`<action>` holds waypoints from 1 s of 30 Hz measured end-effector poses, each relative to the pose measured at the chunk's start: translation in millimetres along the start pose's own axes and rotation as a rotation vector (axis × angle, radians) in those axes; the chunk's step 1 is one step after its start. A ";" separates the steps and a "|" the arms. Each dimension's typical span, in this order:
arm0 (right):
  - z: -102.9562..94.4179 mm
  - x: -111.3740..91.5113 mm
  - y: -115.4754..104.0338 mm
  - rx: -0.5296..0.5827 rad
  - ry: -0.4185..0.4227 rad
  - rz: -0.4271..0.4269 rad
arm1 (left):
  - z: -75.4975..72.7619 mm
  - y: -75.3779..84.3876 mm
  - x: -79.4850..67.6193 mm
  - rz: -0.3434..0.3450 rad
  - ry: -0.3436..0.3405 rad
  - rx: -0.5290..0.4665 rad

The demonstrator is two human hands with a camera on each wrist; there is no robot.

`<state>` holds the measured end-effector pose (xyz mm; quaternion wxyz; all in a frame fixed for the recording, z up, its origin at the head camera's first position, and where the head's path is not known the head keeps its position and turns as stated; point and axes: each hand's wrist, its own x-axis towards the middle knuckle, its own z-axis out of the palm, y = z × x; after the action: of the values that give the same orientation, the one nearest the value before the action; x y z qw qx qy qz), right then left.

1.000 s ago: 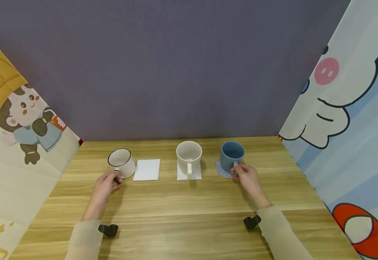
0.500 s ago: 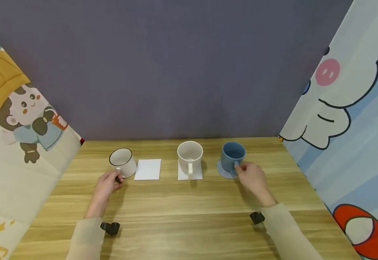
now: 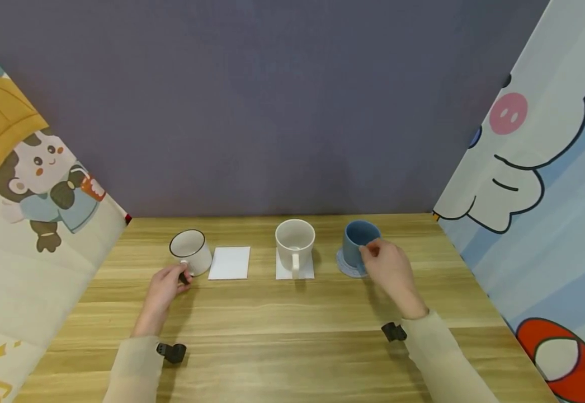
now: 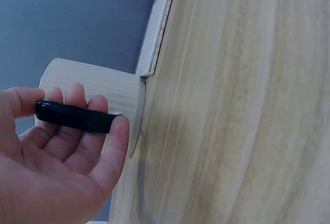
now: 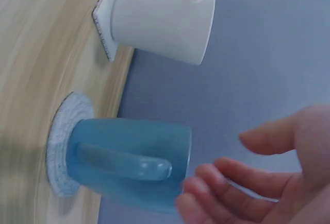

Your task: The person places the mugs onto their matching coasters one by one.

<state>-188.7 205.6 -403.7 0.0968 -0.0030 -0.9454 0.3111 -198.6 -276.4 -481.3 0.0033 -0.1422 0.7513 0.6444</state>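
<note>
A white mug with a black rim [image 3: 198,258] stands on the table at the left. My left hand [image 3: 164,288] holds its black handle [image 4: 77,117], fingers curled behind and around it. On the right, a blue mug [image 5: 131,136] stands upright on a round blue-grey coaster [image 5: 58,152]. My right hand [image 3: 387,268] is just above and in front of the blue mug's handle, apart from it in the right wrist view. Its fingers are loosely bent, thumb apart, and hold nothing. In the head view this hand hides the blue mug's handle.
A square white coaster [image 3: 229,263] lies right of the black-rimmed mug. A tall white mug [image 3: 292,242] stands on another square coaster [image 3: 283,274] in the middle, handle toward me. The grey backdrop [image 3: 282,112] rises behind the wooden table [image 3: 272,347].
My right hand has let go of the blue mug's handle and risen a little. The left hand keeps its hold on the black handle. The mugs stay in place.
</note>
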 end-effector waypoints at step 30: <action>13.2 7.9 -58.8 0.373 0.247 -0.301 | 1.9 2.4 -3.3 0.037 0.030 -0.015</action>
<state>-195.7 150.9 -378.0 0.2553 0.1173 -0.8426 0.4595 -196.3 -273.6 -478.7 -0.0211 -0.1382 0.7490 0.6477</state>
